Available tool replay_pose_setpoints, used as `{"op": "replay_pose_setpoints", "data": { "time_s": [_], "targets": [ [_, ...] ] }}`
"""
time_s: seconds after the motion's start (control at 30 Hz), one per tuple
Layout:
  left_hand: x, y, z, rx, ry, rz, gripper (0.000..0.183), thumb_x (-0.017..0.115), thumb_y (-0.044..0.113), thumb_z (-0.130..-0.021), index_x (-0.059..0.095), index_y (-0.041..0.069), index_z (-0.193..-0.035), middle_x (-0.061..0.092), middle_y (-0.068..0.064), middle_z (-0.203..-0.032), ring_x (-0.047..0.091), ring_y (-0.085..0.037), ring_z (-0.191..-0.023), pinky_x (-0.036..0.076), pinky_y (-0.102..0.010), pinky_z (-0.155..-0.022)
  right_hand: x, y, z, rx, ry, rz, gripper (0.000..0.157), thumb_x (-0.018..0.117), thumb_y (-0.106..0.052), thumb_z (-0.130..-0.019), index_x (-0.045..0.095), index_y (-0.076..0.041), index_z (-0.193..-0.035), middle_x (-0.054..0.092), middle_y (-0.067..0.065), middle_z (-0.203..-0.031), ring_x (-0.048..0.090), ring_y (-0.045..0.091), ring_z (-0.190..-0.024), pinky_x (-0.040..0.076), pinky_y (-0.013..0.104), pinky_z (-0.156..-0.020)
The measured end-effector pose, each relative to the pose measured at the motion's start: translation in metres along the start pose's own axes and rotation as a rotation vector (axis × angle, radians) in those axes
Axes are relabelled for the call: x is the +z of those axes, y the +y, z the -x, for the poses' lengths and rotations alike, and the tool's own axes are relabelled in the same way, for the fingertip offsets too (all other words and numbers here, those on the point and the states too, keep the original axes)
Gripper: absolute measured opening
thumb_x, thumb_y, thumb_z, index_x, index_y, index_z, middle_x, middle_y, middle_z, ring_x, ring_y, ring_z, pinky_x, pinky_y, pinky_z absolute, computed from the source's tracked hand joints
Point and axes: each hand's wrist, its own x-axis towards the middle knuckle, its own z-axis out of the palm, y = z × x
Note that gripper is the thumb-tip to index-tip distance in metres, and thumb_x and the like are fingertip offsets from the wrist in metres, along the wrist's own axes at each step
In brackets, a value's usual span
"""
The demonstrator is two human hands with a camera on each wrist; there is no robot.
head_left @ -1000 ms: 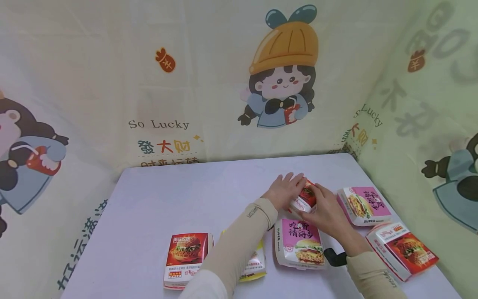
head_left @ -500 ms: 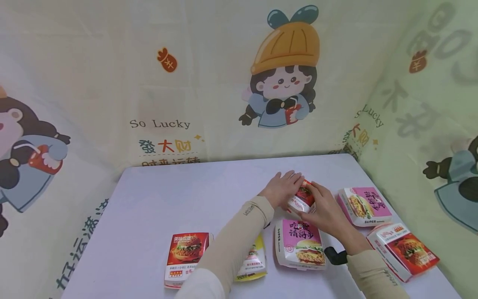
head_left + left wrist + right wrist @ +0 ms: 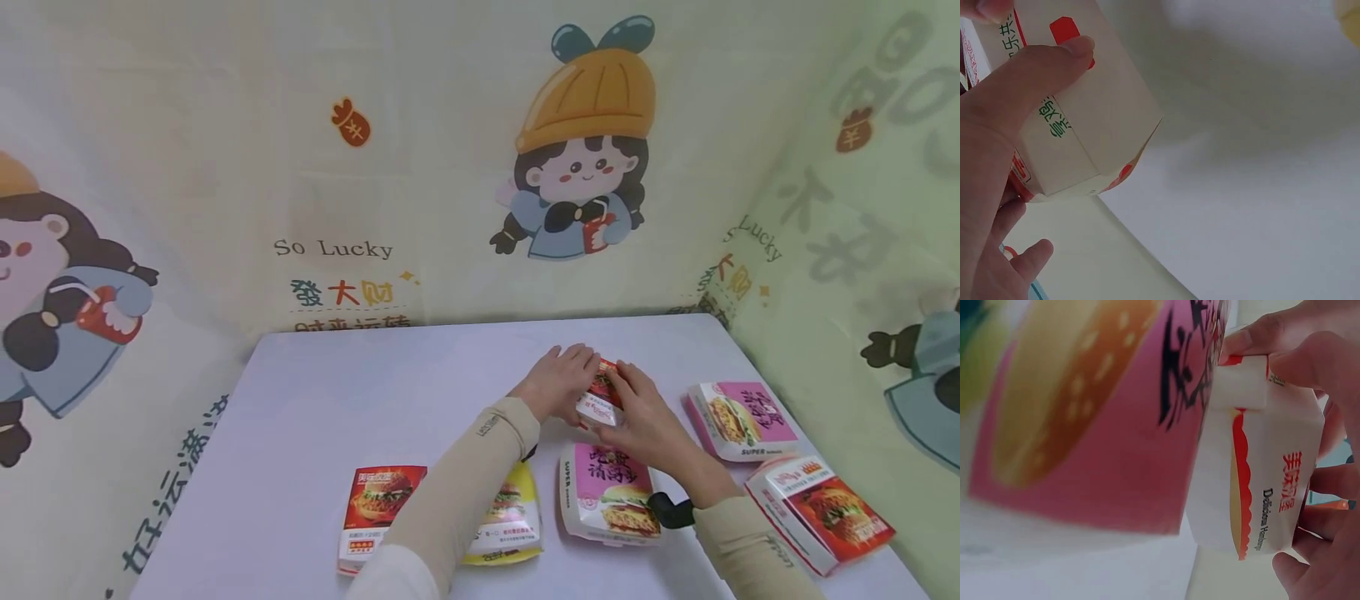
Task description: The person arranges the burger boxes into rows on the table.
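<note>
Both hands hold a small red-and-white burger box (image 3: 602, 406) toward the back right of the white table, beyond a pink burger box (image 3: 609, 496). My left hand (image 3: 553, 385) grips its left side; in the left wrist view the thumb (image 3: 1054, 69) lies on the white wall of the carton over a red tab. From the right, my right hand (image 3: 651, 423) grips the same box. The right wrist view shows its fingers (image 3: 1325, 522) curled along the far side, and the pink box (image 3: 1116, 437) fills the near foreground there.
At the right edge lie another pink burger box (image 3: 742, 421) and a larger red-and-white burger box (image 3: 821, 512). Front left are a red-and-white box (image 3: 382, 504) and a yellow-and-white packet (image 3: 510, 521), both partly behind the left sleeve (image 3: 457, 492). A printed cloth (image 3: 450, 167) surrounds the table (image 3: 337, 392).
The held box and both hands have shifted slightly left over the table. The head view has turned a little, so the other boxes appear farther right. Both hands keep their grip.
</note>
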Motion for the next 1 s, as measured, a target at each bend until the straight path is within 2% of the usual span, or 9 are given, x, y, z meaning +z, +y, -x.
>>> {"op": "replay_pose_setpoints", "data": {
  "time_s": [0.3, 0.57, 1.0],
  "targets": [
    [0.003, -0.005, 0.004, -0.035, 0.02, 0.046, 0.103, 0.073, 0.067, -0.075, 0.034, 0.01, -0.151, 0.047, -0.003, -0.144, 0.042, -0.016, -0.136, 0.041, -0.035, -0.114, 0.004, -0.005, -0.005, -0.052, -0.003, 0.016, 0.09, 0.083, -0.021, -0.077, 0.036, 0.01, -0.147, 0.031, 0.032, -0.153, 0.03, 0.047, -0.141, 0.042, 0.062, -0.107],
    [0.007, -0.015, 0.014, -0.051, 0.063, 0.039, 0.097, 0.07, 0.071, -0.073, 0.042, 0.011, -0.144, 0.055, -0.002, -0.135, 0.051, -0.016, -0.127, 0.048, -0.032, -0.104, 0.011, -0.014, -0.014, -0.103, 0.037, 0.052, 0.087, 0.086, -0.02, -0.075, 0.041, 0.011, -0.143, 0.037, 0.032, -0.149, 0.036, 0.048, -0.138, 0.044, 0.058, -0.105],
    [0.018, -0.029, 0.031, -0.1, 0.059, 0.033, 0.097, 0.065, 0.075, -0.075, 0.043, 0.01, -0.143, 0.057, -0.004, -0.133, 0.053, -0.018, -0.123, 0.049, -0.034, -0.104, 0.024, -0.032, -0.027, -0.148, 0.006, 0.098, 0.087, 0.084, -0.018, -0.078, 0.038, 0.011, -0.146, 0.038, 0.028, -0.15, 0.037, 0.044, -0.139, 0.044, 0.054, -0.107]
  ]
}}
